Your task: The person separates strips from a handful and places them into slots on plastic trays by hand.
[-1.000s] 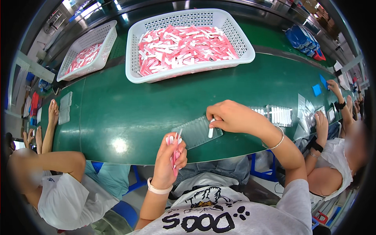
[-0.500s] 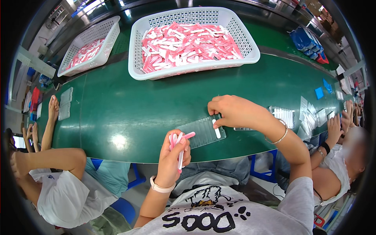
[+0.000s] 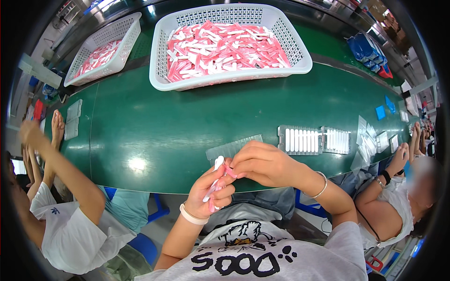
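Observation:
My left hand [image 3: 214,187] is closed round a few slim pink and white plastic sticks [image 3: 216,169], which poke out above and below the fingers. Close against it, my right hand [image 3: 258,164] pinches the end of a pink stick [image 3: 229,171] with thumb and fingertips. Behind both hands a clear ribbed plastic tray [image 3: 222,151] lies on the green table [image 3: 154,122]; the right hand hides part of it. Further right rests a clear tray filled with a row of white sticks [image 3: 300,141], and a second filled tray [image 3: 336,140] sits beside it.
A large white basket [image 3: 157,75] heaped with pink and white sticks stands at the back, a smaller one [image 3: 126,51] to its left. Clear plastic sheets [image 3: 364,145] and blue packets [image 3: 380,112] lie at the right. Co-workers sit on both sides, a raised arm [image 3: 65,159] at left.
My right hand has left the clear tray and come over to my left hand, onto a pink stick. The filled trays now show. The left co-worker's arm has risen.

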`<state>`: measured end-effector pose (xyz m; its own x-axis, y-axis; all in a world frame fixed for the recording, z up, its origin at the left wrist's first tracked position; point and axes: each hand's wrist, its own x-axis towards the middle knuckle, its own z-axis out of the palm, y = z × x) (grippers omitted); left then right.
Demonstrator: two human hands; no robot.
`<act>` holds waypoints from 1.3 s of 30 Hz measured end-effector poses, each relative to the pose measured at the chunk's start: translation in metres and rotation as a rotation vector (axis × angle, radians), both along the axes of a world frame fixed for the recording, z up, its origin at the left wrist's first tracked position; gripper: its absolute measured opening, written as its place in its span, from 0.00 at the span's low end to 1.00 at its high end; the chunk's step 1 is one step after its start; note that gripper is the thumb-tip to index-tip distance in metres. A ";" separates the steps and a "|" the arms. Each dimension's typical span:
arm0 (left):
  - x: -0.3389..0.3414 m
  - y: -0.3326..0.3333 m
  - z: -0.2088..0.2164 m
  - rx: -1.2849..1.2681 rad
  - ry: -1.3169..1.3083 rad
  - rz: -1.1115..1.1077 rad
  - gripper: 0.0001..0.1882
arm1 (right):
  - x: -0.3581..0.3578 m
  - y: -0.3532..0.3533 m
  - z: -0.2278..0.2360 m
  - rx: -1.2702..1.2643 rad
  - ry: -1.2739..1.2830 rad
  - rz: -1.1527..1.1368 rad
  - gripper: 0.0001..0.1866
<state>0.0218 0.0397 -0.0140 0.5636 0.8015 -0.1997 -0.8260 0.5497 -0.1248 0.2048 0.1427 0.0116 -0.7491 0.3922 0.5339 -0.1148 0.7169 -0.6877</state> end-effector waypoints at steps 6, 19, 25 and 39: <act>0.002 -0.005 -0.004 0.052 -0.099 0.009 0.12 | 0.002 0.002 0.003 0.125 0.054 0.000 0.09; 0.002 -0.001 0.024 0.146 0.595 0.045 0.11 | 0.022 0.021 -0.001 -0.308 -0.440 -0.417 0.12; 0.004 0.001 0.020 0.134 0.714 0.131 0.08 | 0.013 0.020 0.006 -0.027 -0.518 -0.449 0.16; 0.014 -0.001 0.022 0.034 0.811 0.035 0.11 | -0.008 -0.034 0.012 -0.789 -0.029 -0.289 0.04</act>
